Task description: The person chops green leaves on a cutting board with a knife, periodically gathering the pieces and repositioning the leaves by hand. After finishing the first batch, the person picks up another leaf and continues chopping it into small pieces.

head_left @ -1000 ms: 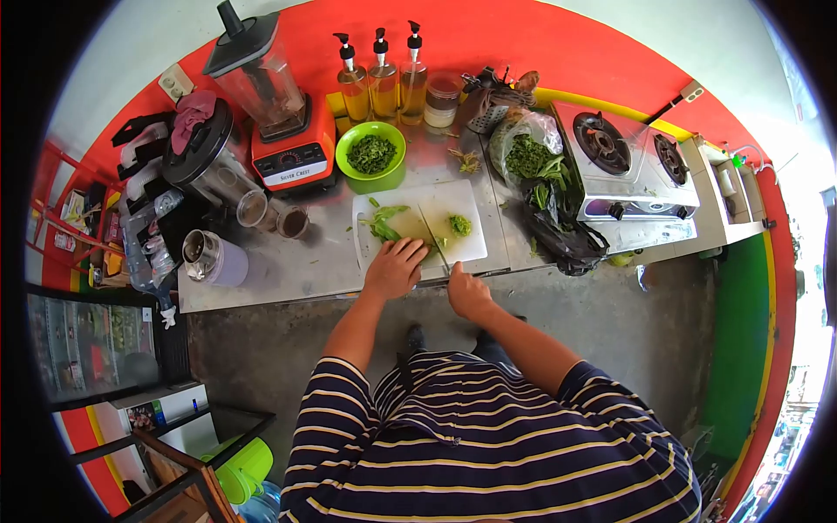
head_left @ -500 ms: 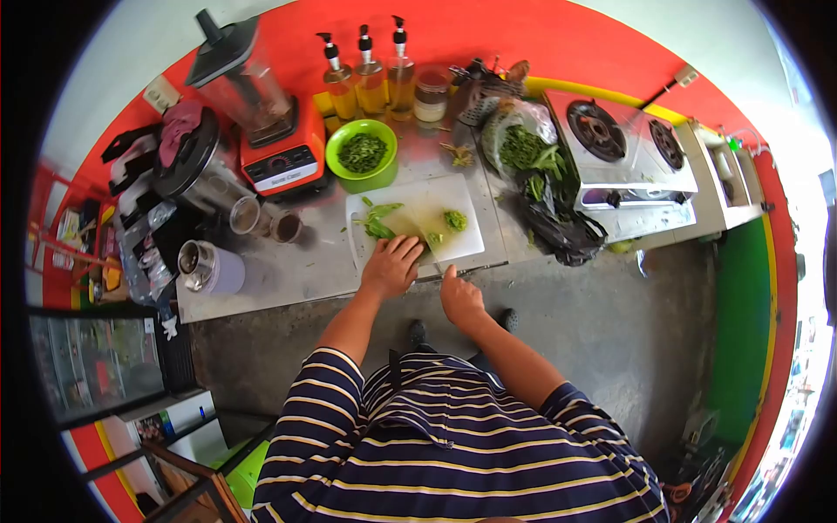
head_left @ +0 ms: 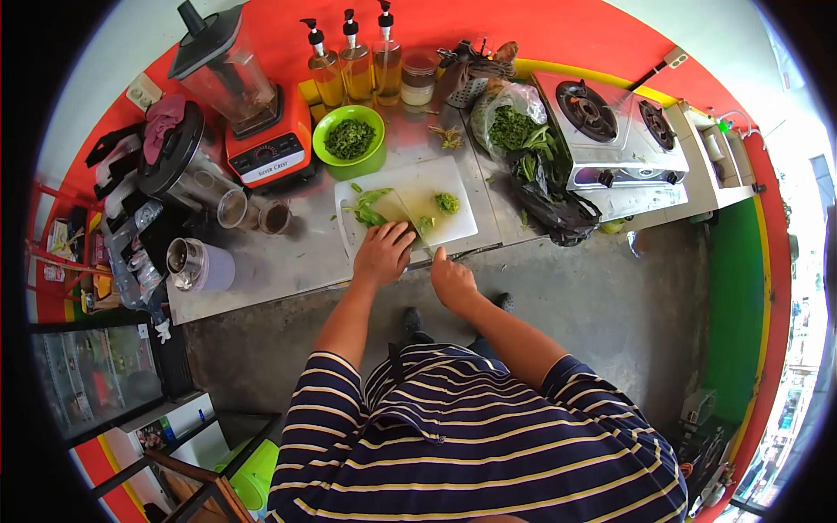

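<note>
Fingers bent, my left hand [head_left: 384, 253] holds leafy greens [head_left: 371, 206] down on a white cutting board [head_left: 451, 179]. My right hand [head_left: 455, 282] is wrapped round the handle of a knife [head_left: 408, 212] at the board's near edge. The thin blade points away from me and lies just right of my left fingertips, against the greens. Chopped bits [head_left: 426, 223] lie beside the blade, and a small pile of cut greens [head_left: 446, 203] sits further right. Behind the board, a green bowl [head_left: 360, 162] is full of chopped greens.
A red blender [head_left: 270, 157] and oil pump bottles [head_left: 356, 73] stand at the back. Right of the board are a bag of greens [head_left: 514, 128], a black plastic bag [head_left: 562, 213] and a gas stove [head_left: 602, 122]. A lilac container [head_left: 216, 266] stands left.
The whole view has shifted slightly left and up. The knife blade, blurred before, now shows more clearly beside my left fingers. Both hands keep nearly the same place at the board.
</note>
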Motion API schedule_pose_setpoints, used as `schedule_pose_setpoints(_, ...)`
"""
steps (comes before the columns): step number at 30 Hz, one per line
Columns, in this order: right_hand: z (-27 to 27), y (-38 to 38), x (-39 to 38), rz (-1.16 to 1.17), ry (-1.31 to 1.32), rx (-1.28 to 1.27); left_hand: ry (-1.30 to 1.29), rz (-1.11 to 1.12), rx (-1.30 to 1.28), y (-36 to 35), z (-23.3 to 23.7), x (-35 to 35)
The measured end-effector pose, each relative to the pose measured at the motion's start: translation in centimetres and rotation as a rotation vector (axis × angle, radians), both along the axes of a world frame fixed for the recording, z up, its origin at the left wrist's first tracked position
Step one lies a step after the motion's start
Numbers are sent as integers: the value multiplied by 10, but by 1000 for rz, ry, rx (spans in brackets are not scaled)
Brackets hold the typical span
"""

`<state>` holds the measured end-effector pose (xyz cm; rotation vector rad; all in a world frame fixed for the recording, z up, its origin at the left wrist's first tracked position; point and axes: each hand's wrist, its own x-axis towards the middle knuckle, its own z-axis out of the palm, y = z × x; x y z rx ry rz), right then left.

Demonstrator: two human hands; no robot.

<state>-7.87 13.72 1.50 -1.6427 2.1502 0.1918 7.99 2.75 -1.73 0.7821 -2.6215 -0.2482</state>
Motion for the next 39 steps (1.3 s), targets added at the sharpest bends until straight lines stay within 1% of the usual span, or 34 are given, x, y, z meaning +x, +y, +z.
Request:
schedule_pose_setpoints(3, 1, -18, -2, 48, 13, -62, 16, 3, 19, 0, 2, 1)
schedule_pose_setpoints(7, 19, -33, -12, 104, -4, -41, 37, 23, 14, -5, -2, 1)
schedule_pose_setpoints(10, 24, -17, -10, 93, -6, -7, -10, 31, 25, -4, -2, 4)
schedule_pose_setpoints(12, 19, -6, -5, 42, 22, 19, -16, 34, 44, -2, 1, 4)
schedule_pose_setpoints(13, 11, -4, -4, 68, 24, 16, -13, 60, 41, -3, 1, 3)
schedule_pose_setpoints(14, 3, -3, -3, 43, 34, 1, -18, 54, 46, -2, 1, 3)
schedule_pose_setpoints(16, 6, -14, -2, 34, 42, -21, -24, 64, 45, -5, 1, 4)
schedule_pose_setpoints(18, 10, -28, -6, 27, -49, -22, -9, 23, 33, -4, -1, 5)
schedule_pose_setpoints(19, 14, -30, -8, 25, -53, -22, -22, 41, 15, -2, -1, 5)
schedule_pose_setpoints(21, 19, -35, -14, 157, 19, -37, -28, 54, 17, 0, 0, 5)
schedule_pose_setpoints(24, 17, -16, -8, 129, 63, -80, -6, 62, 37, -1, 1, 4)
schedule_pose_setpoints(26, 9, -3, 0, 102, 50, -41, 13, 50, 58, -1, 0, 5)
schedule_pose_setpoints(27, 5, -2, 2, 79, 38, -6, 14, 50, 59, -1, -1, 5)
schedule_pose_setpoints(30, -2, -12, 6, 84, 49, -26, 22, 50, 63, -4, -3, 4)
schedule_pose_setpoints(31, -1, -17, 4, 78, 44, -24, 26, 45, 68, -4, -4, 4)
schedule_pose_setpoints(33, 3, -31, -4, 141, 59, -80, 28, 53, 61, -1, -1, 3)
schedule_pose_setpoints(36, 18, -34, -10, 175, 48, -52, 51, 77, 63, -2, 0, 2)
schedule_pose_setpoints(39, 23, -20, -4, 105, 27, -34, 47, 96, 83, -1, -1, 2)
